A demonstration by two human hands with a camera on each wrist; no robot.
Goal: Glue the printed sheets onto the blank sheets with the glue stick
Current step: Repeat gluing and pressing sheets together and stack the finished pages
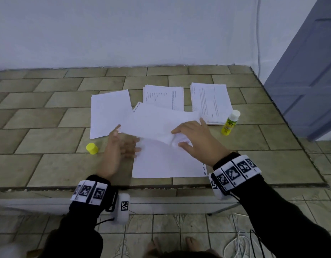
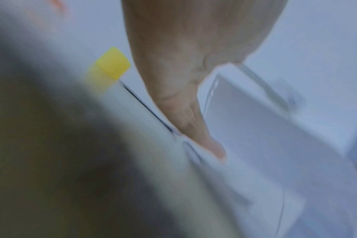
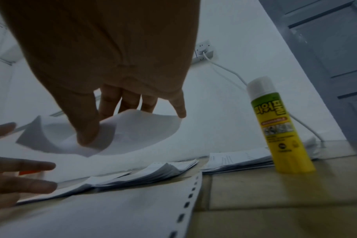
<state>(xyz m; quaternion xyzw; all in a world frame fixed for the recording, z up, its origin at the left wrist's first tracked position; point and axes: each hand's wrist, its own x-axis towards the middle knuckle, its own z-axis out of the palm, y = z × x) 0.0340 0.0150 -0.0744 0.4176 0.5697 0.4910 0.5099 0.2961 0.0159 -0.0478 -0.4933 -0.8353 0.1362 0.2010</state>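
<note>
Right hand (image 1: 196, 138) pinching lifted sheet (image 1: 161, 123) over blank sheet (image 1: 166, 164) near table edge (image 1: 161, 186), left hand (image 1: 120, 146) fingers spread, glue stick (image 1: 230, 122) rightward.

the left wrist view is heavily blurred; at ten o'clock the small yellow plastic cap (image 2: 112, 64) is half hidden by a dark smear.

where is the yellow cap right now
In the head view the yellow cap lies on the tiled table, left of the left hand and just below the blank sheet stack. The glue stick stands far right.
</note>
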